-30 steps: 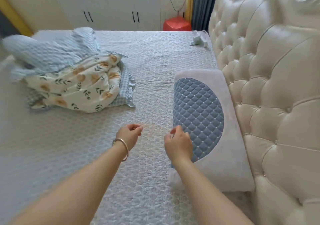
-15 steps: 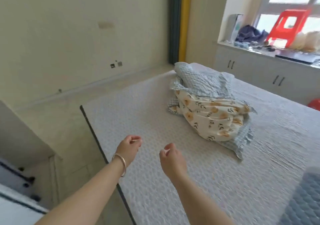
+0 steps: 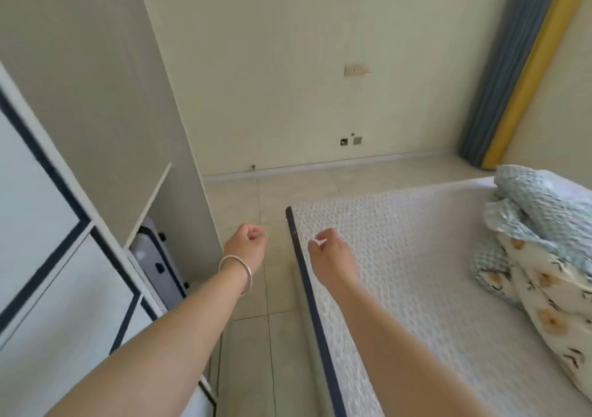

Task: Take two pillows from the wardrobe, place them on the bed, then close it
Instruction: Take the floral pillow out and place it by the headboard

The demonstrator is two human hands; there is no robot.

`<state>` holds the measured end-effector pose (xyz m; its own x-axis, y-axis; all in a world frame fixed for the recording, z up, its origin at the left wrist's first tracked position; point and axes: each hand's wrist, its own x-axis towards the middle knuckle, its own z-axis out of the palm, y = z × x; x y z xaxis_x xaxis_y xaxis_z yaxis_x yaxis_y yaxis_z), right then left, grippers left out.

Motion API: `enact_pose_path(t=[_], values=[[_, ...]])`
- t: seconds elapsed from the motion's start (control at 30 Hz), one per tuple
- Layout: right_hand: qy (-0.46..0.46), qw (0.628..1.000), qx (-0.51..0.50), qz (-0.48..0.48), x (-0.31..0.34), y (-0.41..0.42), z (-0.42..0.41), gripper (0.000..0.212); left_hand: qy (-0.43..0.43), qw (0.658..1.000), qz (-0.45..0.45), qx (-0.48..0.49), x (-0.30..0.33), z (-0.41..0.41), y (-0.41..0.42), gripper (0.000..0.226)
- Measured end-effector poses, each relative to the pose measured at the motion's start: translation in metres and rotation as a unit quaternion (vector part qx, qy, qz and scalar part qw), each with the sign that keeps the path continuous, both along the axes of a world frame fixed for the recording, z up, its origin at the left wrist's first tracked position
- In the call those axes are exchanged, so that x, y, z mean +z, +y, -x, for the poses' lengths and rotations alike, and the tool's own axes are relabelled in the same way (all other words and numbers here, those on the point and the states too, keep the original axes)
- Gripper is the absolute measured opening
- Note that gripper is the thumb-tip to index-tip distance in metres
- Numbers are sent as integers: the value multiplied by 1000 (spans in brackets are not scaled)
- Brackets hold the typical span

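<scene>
Turning from the pillow, now out of view, toward the wardrobe (image 3: 64,272) left of the bed (image 3: 400,272). Holding left hand (image 3: 248,240) and right hand (image 3: 330,253) out empty, fingers (image 3: 256,233) loosely curled. Probably going back for the second pillow.

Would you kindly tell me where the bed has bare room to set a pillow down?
The bed cover lies bare from its dark edge trim across to the heap of bedding on the right, which is the only crowded part. There is free passage over the tiled floor between the wardrobe and the bed.
</scene>
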<state>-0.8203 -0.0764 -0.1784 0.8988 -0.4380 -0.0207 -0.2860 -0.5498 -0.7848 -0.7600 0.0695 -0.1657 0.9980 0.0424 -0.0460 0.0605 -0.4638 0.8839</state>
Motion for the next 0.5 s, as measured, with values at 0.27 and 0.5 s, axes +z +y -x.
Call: enact_pose_path(t=[0.27, 0.5], values=[[16, 996, 84, 30, -3, 45, -145, 29, 21, 991, 59, 121, -17, -101, 39, 23], [31, 959, 252, 126, -4, 72, -302, 29, -1, 962, 62, 266, -12, -240, 78, 25]])
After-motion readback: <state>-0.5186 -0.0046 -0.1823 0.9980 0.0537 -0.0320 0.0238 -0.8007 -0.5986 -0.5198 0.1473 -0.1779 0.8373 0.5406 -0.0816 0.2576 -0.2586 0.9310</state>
